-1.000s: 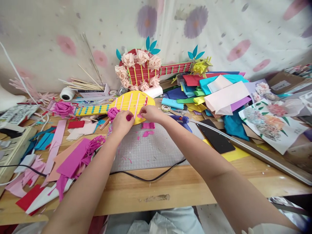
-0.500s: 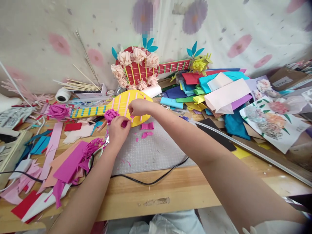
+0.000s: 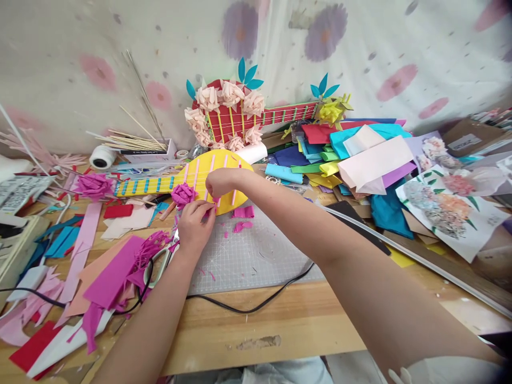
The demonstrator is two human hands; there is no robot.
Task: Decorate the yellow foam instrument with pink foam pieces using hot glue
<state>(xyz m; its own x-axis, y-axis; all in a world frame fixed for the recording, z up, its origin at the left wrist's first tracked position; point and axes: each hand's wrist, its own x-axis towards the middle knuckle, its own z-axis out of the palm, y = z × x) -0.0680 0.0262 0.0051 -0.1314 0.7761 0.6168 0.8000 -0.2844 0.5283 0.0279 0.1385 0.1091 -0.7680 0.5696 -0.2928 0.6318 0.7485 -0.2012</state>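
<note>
A yellow paper guitar with pink strips across its body and blue strips along its neck lies on the grey cutting mat. At the body's lower edge, my left hand pinches a bit of magenta crepe paper, mostly hidden by the fingers. A magenta paper flower sits just above that hand, on the guitar where neck meets body. My right hand is closed over the guitar body, its fingertips turned down and hidden. Magenta paper scraps lie right of the guitar's lower edge.
Behind stands a red paper guitar with pale pink flowers. Coloured paper sheets pile up at right. Scissors and magenta crepe paper lie left of my forearm. A black cable crosses the table's front.
My left hand has shifted slightly down relative to the magenta flower, uncovering more of it. My right hand has moved slightly left and down. The whole view has shifted a little.
</note>
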